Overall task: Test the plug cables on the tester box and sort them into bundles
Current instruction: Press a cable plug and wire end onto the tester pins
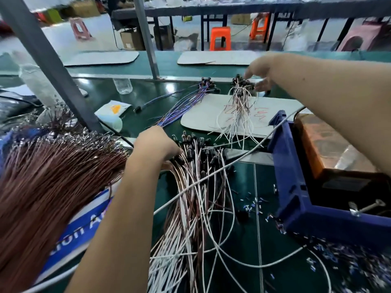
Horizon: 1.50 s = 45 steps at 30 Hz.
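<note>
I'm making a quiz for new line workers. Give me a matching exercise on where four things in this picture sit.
Things:
1. purple cable bundle
2. white-and-brown bundle
3. blue bin
4. orange stool

Places:
A. background floor
B. on the pale mat, under the right hand
C. right of the loose cable pile
D. on the green belt, left of the mat

Pairs: 1-D, 2-B, 3-C, 4-A

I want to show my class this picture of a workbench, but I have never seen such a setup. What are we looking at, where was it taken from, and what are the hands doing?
One camera, worn on a person's head, looks down over a green workbench. No robot: two bare hands. The left hand grips the plug ends of a loose pile of white and brown cables. The right hand reaches out to a smaller white and brown bundle lying on a pale mat. Beside it lies a purple-wired bundle. A blue bin stands at the right.
</note>
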Each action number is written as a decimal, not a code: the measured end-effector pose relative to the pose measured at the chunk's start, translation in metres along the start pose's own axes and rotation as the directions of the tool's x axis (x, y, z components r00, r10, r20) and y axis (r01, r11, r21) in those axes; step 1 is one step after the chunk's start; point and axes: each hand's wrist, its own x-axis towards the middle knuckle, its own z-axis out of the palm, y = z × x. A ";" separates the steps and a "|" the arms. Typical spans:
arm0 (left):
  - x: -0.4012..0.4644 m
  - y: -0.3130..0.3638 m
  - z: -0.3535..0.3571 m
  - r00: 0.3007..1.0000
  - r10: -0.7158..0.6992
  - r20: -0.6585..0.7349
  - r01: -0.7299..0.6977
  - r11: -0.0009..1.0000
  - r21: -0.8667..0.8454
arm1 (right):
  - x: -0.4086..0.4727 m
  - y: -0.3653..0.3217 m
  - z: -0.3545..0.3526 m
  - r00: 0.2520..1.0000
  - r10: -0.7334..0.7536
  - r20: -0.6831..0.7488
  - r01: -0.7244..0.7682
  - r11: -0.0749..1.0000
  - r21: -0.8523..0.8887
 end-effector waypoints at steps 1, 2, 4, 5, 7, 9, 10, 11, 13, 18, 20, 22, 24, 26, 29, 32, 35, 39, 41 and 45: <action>-0.002 -0.002 0.001 1.000 0.002 0.006 -0.002 1.000 -0.025 | 0.005 0.002 -0.005 1.000 -0.028 -0.003 0.028 1.000 0.001; -0.004 -0.002 0.002 1.000 0.010 -0.012 -0.010 1.000 -0.013 | 0.001 0.005 -0.005 0.998 -0.045 -0.041 0.045 0.999 -0.006; -0.012 -0.002 0.007 0.999 0.044 -0.027 -0.042 0.997 0.061 | -0.016 0.011 -0.004 0.998 -0.018 -0.053 0.018 1.000 0.008; -0.016 -0.002 0.010 0.998 0.053 -0.022 -0.051 0.995 0.086 | -0.026 0.015 0.000 0.999 -0.031 -0.038 0.033 0.999 0.031; -0.022 -0.001 0.013 0.997 0.055 -0.063 -0.046 0.989 0.140 | -0.048 0.015 0.010 0.995 -0.101 -0.001 0.101 0.993 0.057; -0.031 -0.002 0.015 0.980 0.075 -0.184 -0.039 0.980 0.196 | -0.080 0.013 0.021 0.978 -0.197 0.073 0.194 0.980 0.039; -0.037 -0.003 0.017 0.970 0.082 -0.230 -0.036 0.979 0.199 | -0.101 0.013 0.026 0.966 -0.231 0.118 0.229 0.973 0.026; -0.042 -0.004 0.020 0.962 0.080 -0.260 -0.034 0.983 0.179 | -0.122 0.012 0.032 0.951 -0.266 0.160 0.268 0.963 0.011; -0.056 -0.005 0.023 0.957 0.063 -0.284 -0.039 0.995 0.092 | -0.160 0.014 0.046 0.923 -0.324 0.209 0.339 0.940 -0.043; -0.116 0.029 0.007 0.810 0.224 -0.543 -0.415 0.872 -0.259 | -0.231 0.045 0.079 0.922 -0.383 0.055 0.377 0.921 0.095; -0.139 0.049 0.002 0.742 0.318 -0.591 -0.577 0.751 -0.320 | -0.252 0.064 0.088 0.899 -0.436 0.032 0.421 0.882 0.211; -0.158 0.064 0.000 0.682 0.386 -0.622 -0.668 0.675 -0.313 | -0.272 0.079 0.092 0.868 -0.491 0.081 0.427 0.818 0.387; -0.173 0.071 -0.001 0.638 0.420 -0.645 -0.728 0.601 -0.330 | -0.289 0.087 0.091 0.845 -0.532 0.050 0.419 0.719 0.555; -0.182 0.070 0.000 0.658 0.440 -0.611 -0.741 0.521 -0.422 | -0.299 0.087 0.085 0.817 -0.567 -0.102 0.511 0.632 0.583; -0.192 0.066 0.007 0.664 0.561 -0.494 -0.744 0.427 -0.515 | -0.309 0.082 0.068 0.670 -0.632 -0.389 0.738 0.623 0.259; -0.210 0.065 0.013 0.532 0.663 -0.527 -0.826 0.267 -0.497 | -0.321 0.083 0.055 0.570 -0.684 -0.456 0.728 0.677 -0.107; -0.221 0.068 0.014 0.449 0.656 -0.607 -0.854 0.114 -0.508 | -0.335 0.093 0.051 0.515 -0.730 -0.450 0.706 0.658 -0.260; -0.224 0.063 -0.012 0.796 0.445 -0.411 -0.317 -0.271 -0.909 | -0.355 0.123 0.032 0.423 -0.755 -0.501 0.792 0.576 -0.199; -0.221 0.058 -0.019 0.850 0.468 -0.239 -0.014 -0.435 -0.900 | -0.365 0.143 0.019 0.408 -0.763 -0.502 0.829 0.540 -0.147; -0.231 0.054 0.016 0.839 0.507 -0.197 -0.073 -0.254 -0.964 | -0.366 0.180 -0.001 0.404 -0.800 -0.443 0.791 0.549 -0.269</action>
